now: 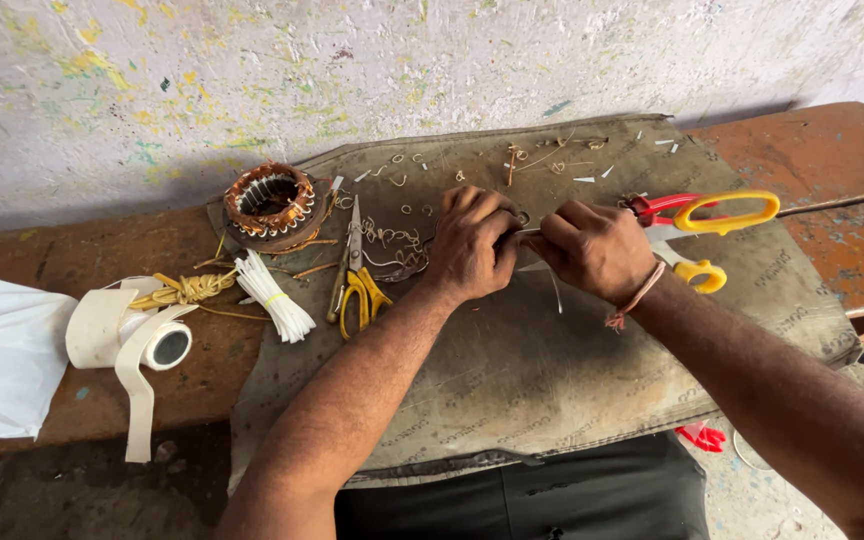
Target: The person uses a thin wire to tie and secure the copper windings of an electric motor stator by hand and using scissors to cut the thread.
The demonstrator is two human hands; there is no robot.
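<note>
A grey mat (552,370) lies over the brown table (832,160), and everything here is placed by it. Far left of the mat, a white bag (2,350) rests on the table. Nearer the mat, a roll of white tape (142,340) lies on its side with a loose strip hanging over the table edge. Just behind the tape sits a bundle of yellowish cord (184,290), and at the mat's left edge lies a bunch of white sleeves (274,296). A stator (270,205) wound with copper wire stands at the mat's back left corner. On the mat, just right of the sleeves, small scissors (356,275) with yellow handles lie closed, points away from the person. Near the mat's middle the left hand (470,243) is clenched, its grip pinching a thin wire (527,233) that runs across to the right hand (595,248), whose fingers grasp the other end; the two hands almost touch. A white strip (556,292) lies on the mat just beneath them. Right of the right hand, large scissors (704,222) with red and yellow handles lie on the mat. Wire scraps (542,155) are scattered along the mat's back edge.
</note>
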